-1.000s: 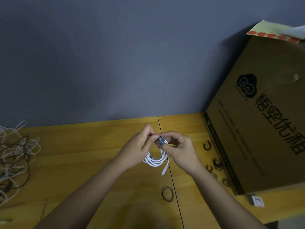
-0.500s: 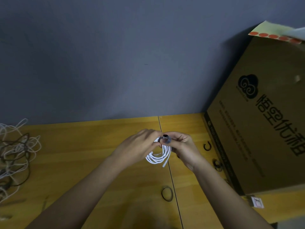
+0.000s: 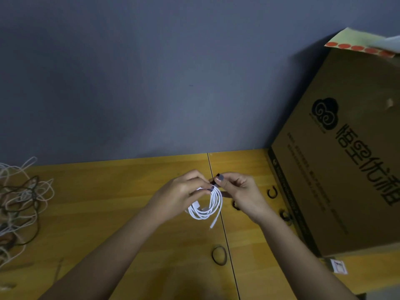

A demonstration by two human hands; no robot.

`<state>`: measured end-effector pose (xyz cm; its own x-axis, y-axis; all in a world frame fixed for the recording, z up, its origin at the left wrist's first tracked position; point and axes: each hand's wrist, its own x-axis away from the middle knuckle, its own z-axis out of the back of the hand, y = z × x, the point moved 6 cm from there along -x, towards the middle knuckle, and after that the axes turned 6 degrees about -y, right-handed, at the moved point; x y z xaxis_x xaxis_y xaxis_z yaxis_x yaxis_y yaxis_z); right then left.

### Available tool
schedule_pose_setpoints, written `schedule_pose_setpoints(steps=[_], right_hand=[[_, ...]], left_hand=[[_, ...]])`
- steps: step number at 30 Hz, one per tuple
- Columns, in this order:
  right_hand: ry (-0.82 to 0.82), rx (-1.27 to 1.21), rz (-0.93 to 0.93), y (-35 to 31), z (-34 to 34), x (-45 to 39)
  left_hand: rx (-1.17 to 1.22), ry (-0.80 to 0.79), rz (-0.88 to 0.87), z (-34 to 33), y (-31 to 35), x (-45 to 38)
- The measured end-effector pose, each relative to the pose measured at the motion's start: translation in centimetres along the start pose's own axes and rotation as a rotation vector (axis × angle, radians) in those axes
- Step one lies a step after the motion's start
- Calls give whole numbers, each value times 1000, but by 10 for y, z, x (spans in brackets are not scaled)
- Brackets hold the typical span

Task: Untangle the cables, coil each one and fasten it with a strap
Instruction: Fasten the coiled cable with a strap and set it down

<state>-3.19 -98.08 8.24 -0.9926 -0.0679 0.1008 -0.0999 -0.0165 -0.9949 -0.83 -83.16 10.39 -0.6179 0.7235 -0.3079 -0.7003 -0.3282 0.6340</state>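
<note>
Coiled white cable, head view: the bundle is held just above the wooden table, at the seam between its two boards, with one plug end hanging free from the bottom of the coil. The top of the coil is pinched by the left hand, thumb and fingers closed on the gathered loops. A dark strap is pinched by the right hand, one end raised above the coil, while a further dark length shows behind the loops. Compared with half a second ago, the right hand has been drawn away from the left, so that the strap is pulled out taut beside the bundle rather than hidden between the fingertips; a second ago both hands were closed together over the top of the coil. The change is judged to mark the wrapping stage: coiling of this cable appears finished, fastening not yet. A tangle of white and dark cables is seen at the left table edge, well apart, evidently awaiting the same treatment. Spare dark straps are seen near the cardboard box on the right, among them a closed loop lying on the table nearer the viewer.
</note>
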Motion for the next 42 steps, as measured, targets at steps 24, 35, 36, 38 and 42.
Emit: schedule_pose_setpoints(steps=[24, 35, 36, 38, 42], right_hand=[[129, 458, 499, -40, -3, 18], [94, 426, 446, -55, 5, 22], [87, 371, 394, -55, 5, 22], [87, 317, 359, -56, 6, 22], [93, 362, 399, -59, 5, 26]], left_hand=[[601, 186, 450, 15, -7, -15], [657, 180, 422, 14, 10, -20], [643, 173, 414, 15, 12, -21], [614, 158, 403, 15, 15, -22], [591, 143, 369, 18, 17, -23]])
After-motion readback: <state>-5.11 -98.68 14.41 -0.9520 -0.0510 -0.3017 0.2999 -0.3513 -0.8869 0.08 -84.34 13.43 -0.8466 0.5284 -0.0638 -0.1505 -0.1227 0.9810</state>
